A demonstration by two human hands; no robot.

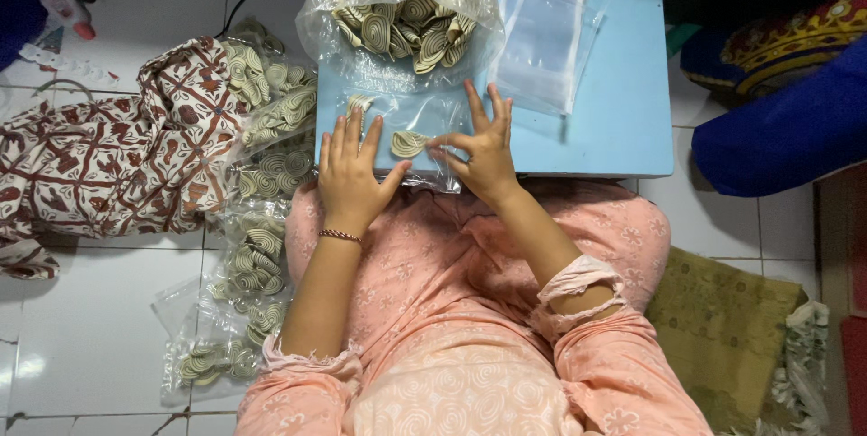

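Note:
A small clear plastic bag (424,120) lies on the light blue table top (623,102) with a beige spiral-patterned piece (408,143) inside it. My left hand (350,174) rests flat on the bag's left part, fingers spread. Fingertips of my right hand (483,147) pinch the bag just right of the spiral piece. Another spiral piece (359,104) lies at the bag's far left corner. Behind stands a large clear bag (402,12) filled with several such pieces.
A stack of empty clear bags (546,30) lies on the table at the right. On the white tiled floor at left are a patterned cloth (117,147) and several filled packets (253,255). A blue cushion (786,120) sits at right, an olive mat (722,328) below it.

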